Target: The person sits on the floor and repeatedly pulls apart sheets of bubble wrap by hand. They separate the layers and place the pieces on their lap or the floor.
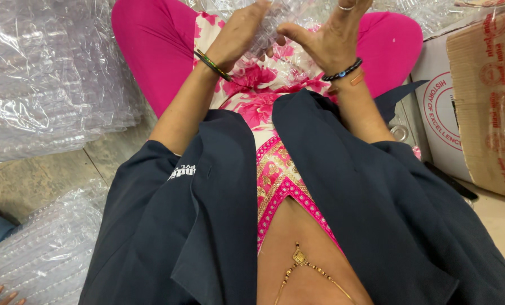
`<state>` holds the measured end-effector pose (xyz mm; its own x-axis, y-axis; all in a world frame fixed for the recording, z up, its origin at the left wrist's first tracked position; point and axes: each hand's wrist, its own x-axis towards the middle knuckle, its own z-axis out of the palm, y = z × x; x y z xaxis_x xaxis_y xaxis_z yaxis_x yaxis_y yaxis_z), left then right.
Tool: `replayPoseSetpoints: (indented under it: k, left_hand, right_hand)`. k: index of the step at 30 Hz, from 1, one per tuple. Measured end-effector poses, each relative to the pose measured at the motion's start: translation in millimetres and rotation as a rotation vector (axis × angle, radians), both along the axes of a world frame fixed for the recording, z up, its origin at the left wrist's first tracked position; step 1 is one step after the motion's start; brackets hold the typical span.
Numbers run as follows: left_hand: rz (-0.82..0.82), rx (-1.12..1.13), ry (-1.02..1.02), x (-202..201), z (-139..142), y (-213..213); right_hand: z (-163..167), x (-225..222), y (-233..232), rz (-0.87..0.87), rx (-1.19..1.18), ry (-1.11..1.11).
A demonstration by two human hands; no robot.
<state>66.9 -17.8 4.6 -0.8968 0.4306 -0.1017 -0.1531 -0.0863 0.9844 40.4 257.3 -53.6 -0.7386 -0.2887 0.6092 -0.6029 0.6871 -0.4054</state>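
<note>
Fingers of the left hand (pixel 238 34) are extended and pressed flat against a clear plastic piece (pixel 275 20), which sits between the two palms near the top edge of the view; the thumb lies along the near side of the piece. Fingers of the right hand (pixel 331 36) are partly curled against the opposite side of the same piece, thumb pointing toward the left hand, so that the piece is grasped between both hands. The fingertips of the right hand run out of the frame, and how far they close cannot be told.

The clear plastic piece is held above the person's lap, over a pink floral garment (pixel 264 93) and between the pink trouser knees (pixel 151 45). A thin dark bangle (pixel 212 65) circles the left wrist, just below the piece; a dark bead bracelet (pixel 343 72) circles the right wrist. A ring (pixel 345 7) shows on a right-hand finger.

A dark open jacket (pixel 207 214) hangs below the piece, nearest the camera. Stacks of clear plastic trays (pixel 43 73) lie to the left of the piece on the floor, with a further stack (pixel 43 248) lower left. A cardboard box (pixel 484 96) stands to the right of the piece.
</note>
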Motion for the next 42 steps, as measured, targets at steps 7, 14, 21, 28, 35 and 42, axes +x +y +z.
replayPoseSetpoints:
  k: [7,14,21,28,35,42]
  left_hand:
    - [0.339,0.222,0.174,-9,-42,65]
    - [0.274,-0.78,0.711,14,-63,85]
    - [-0.014,-0.819,0.324,17,-99,84]
    - [-0.151,-0.915,0.562,13,-104,120]
    - [-0.141,-0.684,0.327,4,-105,98]
    - [-0.105,-0.862,0.728,35,-92,98]
  right_hand:
    - [-1,48,-47,0.431,-0.717,-0.704]
    - [-6,47,14,0.273,-0.85,-0.611]
    - [12,62,75,0.022,-0.576,-0.586]
    - [26,73,91,0.096,-0.605,-0.668]
    - [44,78,103,0.087,-0.607,-0.738]
    - [41,76,85,0.119,-0.781,-0.88]
